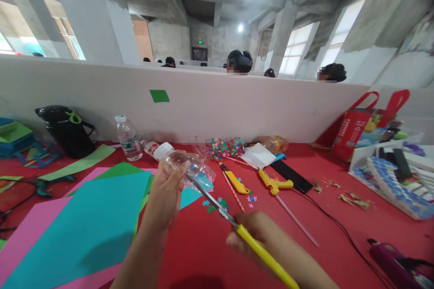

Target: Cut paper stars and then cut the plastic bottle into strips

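Near the middle of the red table, my left hand (167, 194) is closed around a clear plastic bottle (200, 168) with a white cap, which points up and left. My right hand (254, 235) grips scissors (259, 248) with yellow handles. Their metal blades reach up and left to the bottle's side, touching it or overlapping it; whether they have cut in, I cannot tell. Just right of the bottle lie a yellow utility knife (238, 182), a striped straw (232, 187) and scattered star sequins (219, 204).
Coloured paper sheets (91, 216) cover the left side. A black jug (68, 133) and a water bottle (129, 140) stand by the white partition (203, 104). Rightward lie a yellow glue gun (274, 184) with its cord, a black phone (291, 176) and a tissue box (389, 185).
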{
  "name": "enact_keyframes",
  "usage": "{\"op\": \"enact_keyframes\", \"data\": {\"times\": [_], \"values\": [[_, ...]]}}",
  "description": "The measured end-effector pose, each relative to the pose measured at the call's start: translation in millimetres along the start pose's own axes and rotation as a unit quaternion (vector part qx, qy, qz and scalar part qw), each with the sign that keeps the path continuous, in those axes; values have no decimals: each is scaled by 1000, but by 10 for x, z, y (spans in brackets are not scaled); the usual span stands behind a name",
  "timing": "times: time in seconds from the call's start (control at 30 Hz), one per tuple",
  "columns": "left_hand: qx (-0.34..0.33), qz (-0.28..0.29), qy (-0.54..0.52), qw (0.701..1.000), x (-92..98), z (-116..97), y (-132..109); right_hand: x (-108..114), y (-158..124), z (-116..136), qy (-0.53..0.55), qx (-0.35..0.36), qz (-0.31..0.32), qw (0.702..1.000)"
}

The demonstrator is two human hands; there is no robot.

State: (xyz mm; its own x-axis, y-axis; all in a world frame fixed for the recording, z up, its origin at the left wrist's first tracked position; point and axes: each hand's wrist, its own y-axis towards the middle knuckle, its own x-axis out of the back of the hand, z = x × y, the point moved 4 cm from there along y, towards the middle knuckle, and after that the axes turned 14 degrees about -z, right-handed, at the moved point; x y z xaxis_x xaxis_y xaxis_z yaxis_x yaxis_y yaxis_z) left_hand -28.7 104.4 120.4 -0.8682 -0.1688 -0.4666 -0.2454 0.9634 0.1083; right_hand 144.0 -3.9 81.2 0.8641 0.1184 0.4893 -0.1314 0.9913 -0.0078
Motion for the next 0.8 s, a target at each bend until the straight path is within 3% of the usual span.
{"op": "enact_keyframes", "data": {"times": [0.27, 0.37, 0.67, 0.8], "values": [[-46, 48, 40, 997, -14, -34, -29, 7, -12, 12, -17, 24, -9, 1000], [-35, 64, 51, 996, -15, 25, -42, 25, -35, 39, -25, 30, -13, 999], [-33, 48, 65, 996, 17, 57, -25, -6, 8, -6, -7, -26, -19, 999], [-37, 56, 57, 996, 28, 54, -8, -14, 32, 8, 5, -1, -18, 1000]]}}
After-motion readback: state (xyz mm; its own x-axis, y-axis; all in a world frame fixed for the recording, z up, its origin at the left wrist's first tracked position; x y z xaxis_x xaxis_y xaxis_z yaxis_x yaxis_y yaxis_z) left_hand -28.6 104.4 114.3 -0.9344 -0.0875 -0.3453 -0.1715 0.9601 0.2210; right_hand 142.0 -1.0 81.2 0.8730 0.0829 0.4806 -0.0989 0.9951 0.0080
